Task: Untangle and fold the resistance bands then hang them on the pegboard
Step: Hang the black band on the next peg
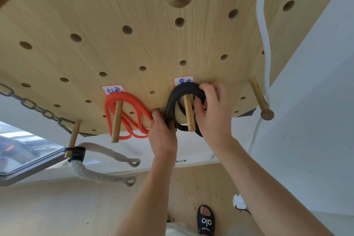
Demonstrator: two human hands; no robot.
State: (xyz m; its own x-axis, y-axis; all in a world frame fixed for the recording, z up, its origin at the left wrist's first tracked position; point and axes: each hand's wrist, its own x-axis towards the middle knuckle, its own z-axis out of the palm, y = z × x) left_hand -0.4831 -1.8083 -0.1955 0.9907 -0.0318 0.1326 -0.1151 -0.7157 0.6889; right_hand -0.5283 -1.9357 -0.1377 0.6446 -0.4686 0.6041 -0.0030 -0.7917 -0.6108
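White walls (316, 101) rise at the right and behind. The floor (57, 207) below is pale wood, scuffed and speckled. At the left a window (23, 151) with a grey frame lets in daylight. A white socket (238, 200) sits low by the right wall.

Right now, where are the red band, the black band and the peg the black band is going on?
red band (134, 101), head view, upper right strand of the loop
black band (173, 101), head view, left curve of the loop
peg (188, 113), head view, mid-shaft
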